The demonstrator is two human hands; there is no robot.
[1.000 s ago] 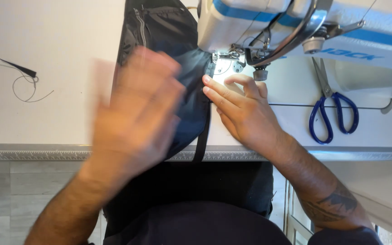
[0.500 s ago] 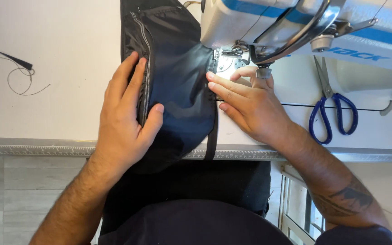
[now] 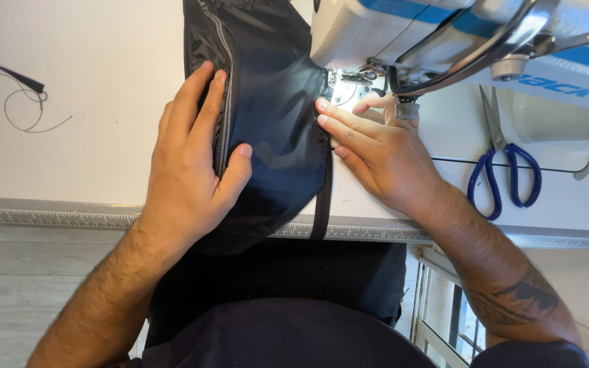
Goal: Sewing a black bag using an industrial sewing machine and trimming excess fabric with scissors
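Both hands lie on a black fabric piece (image 3: 274, 129) spread across the white table (image 3: 90, 157). Left hand (image 3: 189, 170) rests flat, palm down, fingers extended along a zipper (image 3: 225, 102) running up the fabric, thumb spread to the right; it grips nothing. Right hand (image 3: 376, 153) presses outstretched fingertips (image 3: 323, 105) onto the fabric's right edge, just before the needle area of the white and blue sewing machine (image 3: 458, 41); fingers are straight, not closed on anything. A black strap (image 3: 322, 197) hangs along that edge, between the hands and over the table front. Blue-handled scissors (image 3: 502, 163) lie to the right of the right hand. A loose thread with a dark scrap (image 3: 22, 95) lies well left of the left hand.
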